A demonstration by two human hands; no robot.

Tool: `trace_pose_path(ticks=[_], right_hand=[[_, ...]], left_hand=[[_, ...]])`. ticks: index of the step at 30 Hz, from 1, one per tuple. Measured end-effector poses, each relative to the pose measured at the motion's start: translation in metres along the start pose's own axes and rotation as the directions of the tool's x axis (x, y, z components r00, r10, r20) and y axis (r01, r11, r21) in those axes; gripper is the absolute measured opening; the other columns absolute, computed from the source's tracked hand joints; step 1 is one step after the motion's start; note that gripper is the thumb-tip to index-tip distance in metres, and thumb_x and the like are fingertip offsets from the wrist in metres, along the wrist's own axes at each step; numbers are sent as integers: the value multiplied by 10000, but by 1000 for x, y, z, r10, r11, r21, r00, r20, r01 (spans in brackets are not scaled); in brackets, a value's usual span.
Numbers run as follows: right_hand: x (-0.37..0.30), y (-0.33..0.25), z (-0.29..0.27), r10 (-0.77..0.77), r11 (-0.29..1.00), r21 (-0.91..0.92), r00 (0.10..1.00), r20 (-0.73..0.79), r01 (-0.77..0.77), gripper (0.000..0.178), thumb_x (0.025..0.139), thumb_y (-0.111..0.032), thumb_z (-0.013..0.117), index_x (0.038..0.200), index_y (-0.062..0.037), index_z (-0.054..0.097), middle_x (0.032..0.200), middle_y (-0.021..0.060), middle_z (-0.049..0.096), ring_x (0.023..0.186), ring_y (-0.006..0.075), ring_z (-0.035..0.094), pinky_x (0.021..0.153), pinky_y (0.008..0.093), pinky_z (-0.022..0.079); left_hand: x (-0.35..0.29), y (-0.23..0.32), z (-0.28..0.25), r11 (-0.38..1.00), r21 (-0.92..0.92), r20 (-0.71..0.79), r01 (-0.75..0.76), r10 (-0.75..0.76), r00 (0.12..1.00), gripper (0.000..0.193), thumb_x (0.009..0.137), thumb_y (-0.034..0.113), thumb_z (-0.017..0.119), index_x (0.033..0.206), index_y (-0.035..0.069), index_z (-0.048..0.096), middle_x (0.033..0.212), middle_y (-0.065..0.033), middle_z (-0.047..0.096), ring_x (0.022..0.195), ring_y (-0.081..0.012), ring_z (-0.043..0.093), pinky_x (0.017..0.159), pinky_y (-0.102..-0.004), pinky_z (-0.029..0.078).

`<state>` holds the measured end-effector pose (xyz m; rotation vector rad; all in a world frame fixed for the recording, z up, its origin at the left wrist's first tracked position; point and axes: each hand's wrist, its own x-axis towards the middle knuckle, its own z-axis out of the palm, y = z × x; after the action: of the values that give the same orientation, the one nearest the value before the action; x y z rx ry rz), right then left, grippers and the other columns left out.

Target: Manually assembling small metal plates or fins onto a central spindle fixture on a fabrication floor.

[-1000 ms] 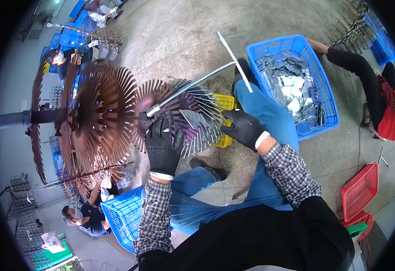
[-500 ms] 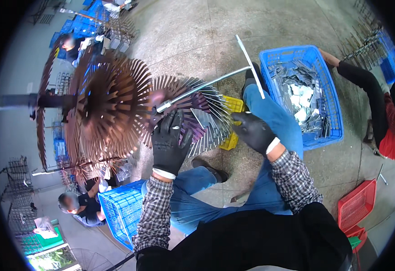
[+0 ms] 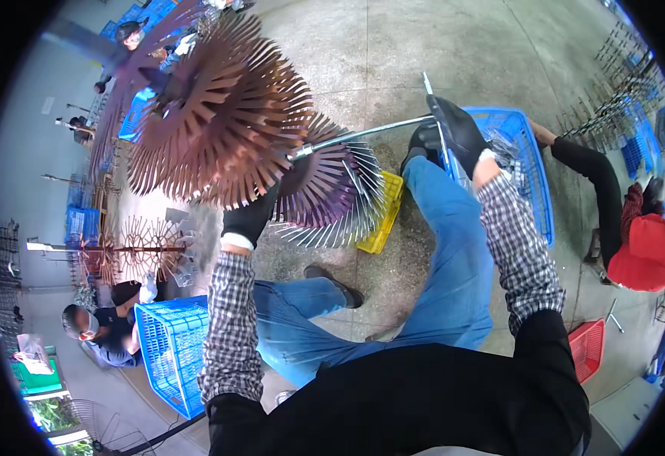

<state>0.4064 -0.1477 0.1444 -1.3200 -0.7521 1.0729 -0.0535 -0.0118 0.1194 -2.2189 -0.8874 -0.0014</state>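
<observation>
My right hand point(image 3: 458, 137), in a black glove, is closed around the crossbar of a T-handle socket wrench point(image 3: 378, 130). The wrench's long shaft runs left to a socket end at the middle of a rack of radiating metal strips point(image 3: 218, 114). Most of these strips are brown and fan out in stacked rings. The nearest rings point(image 3: 340, 182) are purplish with silvery strips at the edge. My left hand point(image 3: 247, 222), also gloved in black, reaches up under the brown fan, and its fingers are hidden behind the strips.
A blue basket point(image 3: 547, 182) of flat metal pieces stands right of my knee; a yellow crate point(image 3: 387, 216) sits below the rack. Another blue basket point(image 3: 169, 353) is at lower left, a red one point(image 3: 587, 351) at lower right. Co-workers sit left and right, one in red point(image 3: 644, 254).
My right hand has moved up and taken hold of the wrench's crossbar. My left hand has moved left, behind the strips. The rack appears higher and tilted, and its strips have shifted.
</observation>
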Motion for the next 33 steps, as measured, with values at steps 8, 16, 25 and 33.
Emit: trace_pose_path(ticks=[8, 16, 25, 33], right_hand=[[24, -8, -13, 38, 860, -468, 941, -337, -202, 594, 1023, -549, 483, 935, -15, 727, 674, 89, 684, 494, 204, 543, 493, 338, 438], [43, 19, 92, -265, 606, -781, 887, -378, -152, 501, 1024, -404, 415, 994, -15, 730, 961, 237, 741, 909, 452, 695, 804, 526, 530], [58, 15, 25, -292, 506, -817, 837, -463, -276, 476, 1026, -376, 424, 999, -14, 731, 983, 209, 751, 903, 419, 708, 804, 506, 552], [80, 53, 9, -231, 396, -877, 895, -382, -272, 495, 1022, -392, 413, 902, -15, 710, 887, 215, 733, 839, 446, 690, 718, 547, 522]], left_hand=[[52, 56, 14, 996, 3, -282, 85, -80, 956, 564, 1023, 295, 510, 1574, 330, 396, 1506, -108, 537, 1203, -244, 637, 922, -372, 545], [28, 24, -24, 982, 37, -291, 188, -169, 942, 583, 1047, 578, 391, 1186, 105, 703, 940, -101, 757, 751, -345, 698, 649, -462, 515], [69, 69, -12, 928, -329, -391, 174, -302, 870, 556, 1039, 573, 420, 1012, 91, 698, 835, -108, 716, 670, -335, 676, 601, -474, 509], [53, 64, -26, 649, -648, 126, 398, -424, 897, 468, 865, 558, 641, 1026, 140, 775, 1040, -90, 762, 845, -351, 700, 704, -483, 527]])
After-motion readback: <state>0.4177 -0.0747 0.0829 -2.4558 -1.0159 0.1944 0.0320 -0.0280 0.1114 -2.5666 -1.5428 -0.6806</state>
